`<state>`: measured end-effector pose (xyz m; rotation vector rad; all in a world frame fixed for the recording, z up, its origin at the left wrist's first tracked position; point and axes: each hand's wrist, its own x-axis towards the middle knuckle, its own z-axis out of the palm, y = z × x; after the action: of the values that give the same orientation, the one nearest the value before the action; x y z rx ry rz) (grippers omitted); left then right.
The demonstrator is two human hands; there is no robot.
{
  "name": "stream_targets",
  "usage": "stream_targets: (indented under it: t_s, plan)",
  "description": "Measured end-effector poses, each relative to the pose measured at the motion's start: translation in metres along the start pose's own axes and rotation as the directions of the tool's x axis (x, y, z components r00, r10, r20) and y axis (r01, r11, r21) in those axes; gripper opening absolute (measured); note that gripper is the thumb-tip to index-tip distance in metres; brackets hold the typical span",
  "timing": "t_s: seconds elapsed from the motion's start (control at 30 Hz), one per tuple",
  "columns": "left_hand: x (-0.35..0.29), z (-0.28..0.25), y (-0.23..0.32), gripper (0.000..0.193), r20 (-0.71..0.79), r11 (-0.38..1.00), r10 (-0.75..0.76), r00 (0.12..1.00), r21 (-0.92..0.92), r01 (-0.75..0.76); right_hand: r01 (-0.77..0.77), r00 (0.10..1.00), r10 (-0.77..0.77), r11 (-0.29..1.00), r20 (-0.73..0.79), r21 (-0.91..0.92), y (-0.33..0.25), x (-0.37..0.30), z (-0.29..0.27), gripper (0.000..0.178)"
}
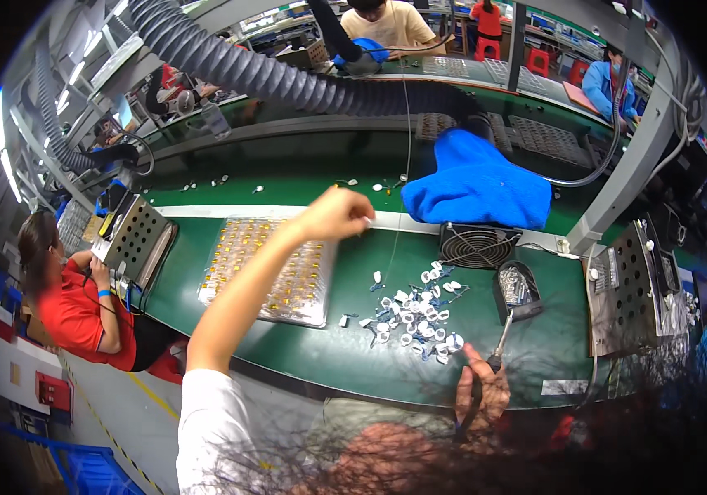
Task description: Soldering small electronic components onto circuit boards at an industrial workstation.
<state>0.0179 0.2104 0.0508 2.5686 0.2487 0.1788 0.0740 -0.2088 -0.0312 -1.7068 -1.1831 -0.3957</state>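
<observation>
My left hand [335, 216] reaches out past the tray of small parts, over the white strip at the far edge of the bench. Its thumb and fingers are pinched together; a small pale bit shows at the fingertips, too small to name. Low on the right, my right hand [482, 391] is closed round a soldering iron [502, 341]. The iron's tip is at the near edge of a dark box [528, 313] with silvery, coiled-looking filling. Left of the iron lies a loose pile of small white ring-shaped parts [408, 317] with dark blue wires.
A clear tray [310, 310] holds rows of yellowish parts. A small black fan [479, 247] and blue cloth [477, 186] stand behind the pile. A ribbed duct [287, 89] hangs overhead. Perforated metal boxes [140, 237] flank the bench. A person in red [85, 309] sits at left.
</observation>
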Motion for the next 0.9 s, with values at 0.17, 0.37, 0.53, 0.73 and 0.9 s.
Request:
stream_targets:
  t_s: [0.17, 0.37, 0.53, 0.73, 0.9]
  plan:
    - [-0.035, 0.027, 0.026, 0.018, 0.085, 0.993, 0.093, 0.992, 0.058, -0.098, 0.031, 0.999, -0.031, 0.998, 0.005, 0.050, 0.000, 0.000, 0.005, 0.028]
    - [-0.104, -0.002, 0.069, 0.018, -0.211, 0.993, 0.112, 0.971, 0.071, -0.099, 0.047, 0.998, -0.046, 0.998, -0.035, 0.036, 0.005, -0.004, 0.004, 0.036]
    - [-0.177, -0.051, 0.012, 0.016, -0.484, 0.965, -0.200, 0.852, 0.054, 0.257, 0.015, 1.000, -0.011, 0.988, -0.029, 0.153, 0.012, -0.007, 0.008, 0.035]
    - [-0.212, -0.043, 0.023, 0.016, -0.474, 0.946, -0.117, 0.873, 0.213, 0.243, 0.034, 0.999, -0.036, 0.993, 0.020, 0.114, 0.013, -0.008, 0.005, 0.031]
    - [-0.248, -0.043, 0.005, 0.017, -0.438, 0.910, -0.214, 0.873, 0.236, 0.341, -0.102, 0.994, 0.094, 0.977, 0.051, 0.189, 0.014, -0.018, 0.006, 0.032]
